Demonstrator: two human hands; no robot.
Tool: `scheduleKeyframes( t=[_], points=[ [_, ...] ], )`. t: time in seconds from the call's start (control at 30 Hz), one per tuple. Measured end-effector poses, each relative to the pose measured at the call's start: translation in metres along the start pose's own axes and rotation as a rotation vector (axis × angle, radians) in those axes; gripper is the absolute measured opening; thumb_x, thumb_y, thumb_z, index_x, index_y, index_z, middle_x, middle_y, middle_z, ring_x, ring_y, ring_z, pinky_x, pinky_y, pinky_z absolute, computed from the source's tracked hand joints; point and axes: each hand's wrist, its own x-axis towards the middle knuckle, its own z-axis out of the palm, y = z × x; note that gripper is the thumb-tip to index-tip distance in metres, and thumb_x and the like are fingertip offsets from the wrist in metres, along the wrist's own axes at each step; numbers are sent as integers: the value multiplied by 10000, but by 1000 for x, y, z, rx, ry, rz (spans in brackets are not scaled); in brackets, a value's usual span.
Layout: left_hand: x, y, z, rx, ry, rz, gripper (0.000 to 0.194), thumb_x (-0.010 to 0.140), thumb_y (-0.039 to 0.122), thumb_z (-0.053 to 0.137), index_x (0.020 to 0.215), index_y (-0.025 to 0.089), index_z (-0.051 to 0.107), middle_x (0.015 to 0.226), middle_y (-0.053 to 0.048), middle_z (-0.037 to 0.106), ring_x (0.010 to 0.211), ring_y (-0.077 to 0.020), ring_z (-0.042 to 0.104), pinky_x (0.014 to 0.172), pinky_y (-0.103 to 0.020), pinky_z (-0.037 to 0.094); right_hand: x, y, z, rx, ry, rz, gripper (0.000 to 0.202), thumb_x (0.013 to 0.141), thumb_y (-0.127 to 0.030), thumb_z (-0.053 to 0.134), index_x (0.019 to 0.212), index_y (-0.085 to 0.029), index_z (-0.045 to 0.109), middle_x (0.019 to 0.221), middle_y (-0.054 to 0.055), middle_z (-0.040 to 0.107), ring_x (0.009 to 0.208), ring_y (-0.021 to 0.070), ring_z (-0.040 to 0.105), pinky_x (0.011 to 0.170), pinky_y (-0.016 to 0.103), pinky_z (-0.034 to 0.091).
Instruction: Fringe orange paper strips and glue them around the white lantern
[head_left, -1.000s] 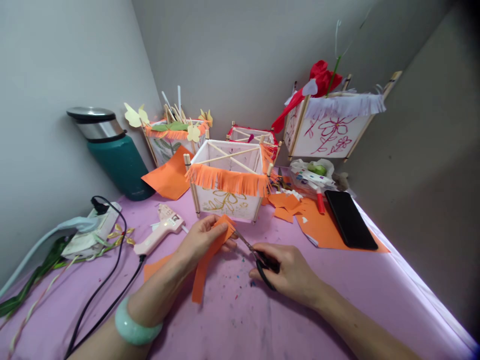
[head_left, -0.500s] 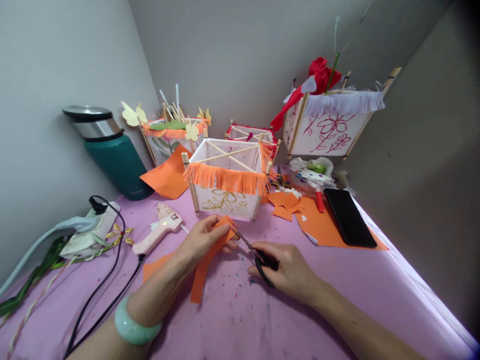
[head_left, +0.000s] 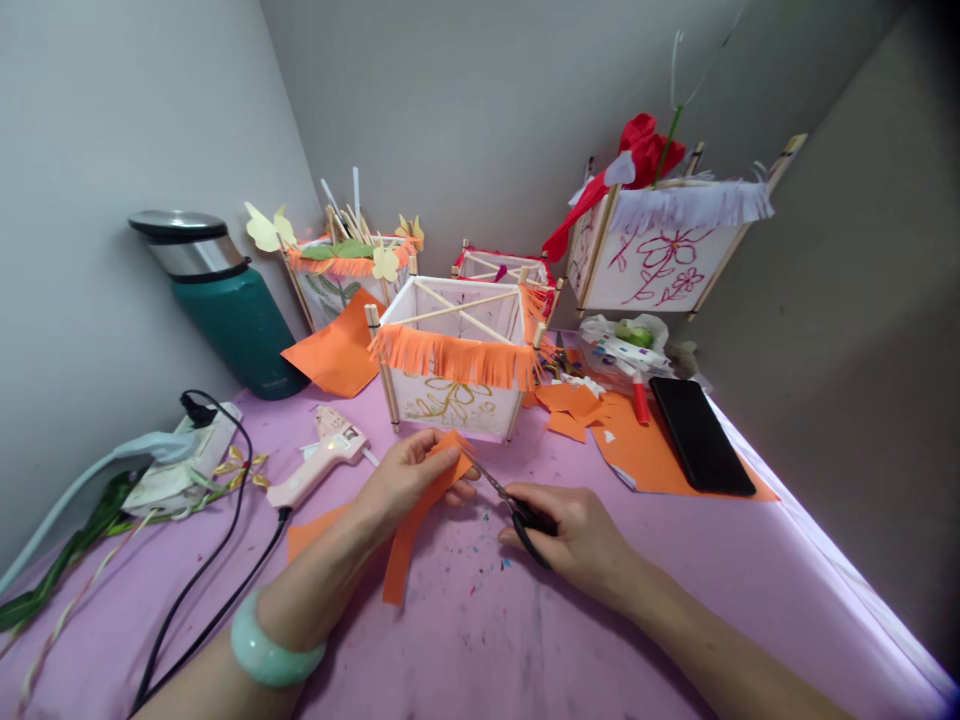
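Between the thumb and fingers of my left hand (head_left: 411, 478) is a strip of orange paper (head_left: 401, 560), its long end hanging down toward me. My right hand (head_left: 576, 530) is closed around the black handles of a pair of scissors (head_left: 531, 530). The blades point up and left and meet the strip's upper end, close to my left fingertips. Just beyond my hands stands a box-shaped lantern (head_left: 450, 400) of sticks and white sheets, with orange fringe along its top and a yellow flower drawn on its front.
A pale glue gun (head_left: 319, 465) lies left, its cord running toward me past a power strip (head_left: 180, 465). A teal bottle (head_left: 240, 330) stands behind. Right are orange scraps (head_left: 570, 405), a red marker (head_left: 640, 400) and a black phone (head_left: 701, 435). A flower-drawn lantern (head_left: 660, 260) hangs above.
Very little differs. The scissor handles look slightly closer together, and my right hand has shifted a touch to the right. The strip stays in my left hand.
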Motion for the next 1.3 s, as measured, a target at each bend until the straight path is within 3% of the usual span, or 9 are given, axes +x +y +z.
scheduleKeyframes(
  t=[0.6,0.97,1.3],
  points=[
    [0,-3,4,34,-27,-17,289,740,389,685,831,152,548,760,-43,687,598,-141,665,544,-236,516,-1,0,2,-3,3,13,180,798,-355,675,878,-196,653,610,-64,465,550,96,380,528,198,318],
    [1,-2,2,44,-42,-4,291,747,390,682,823,145,546,741,-57,701,580,-146,670,529,-230,514,0,4,3,8,20,-4,248,802,-363,674,985,-196,670,660,-40,561,565,100,449,554,194,346],
    [3,-7,1,29,-57,-17,286,748,384,678,830,149,536,752,-62,708,572,-140,665,527,-230,508,-1,2,4,-5,25,4,274,800,-387,670,1001,-201,673,641,-38,548,552,102,430,538,193,343]
  ],
)
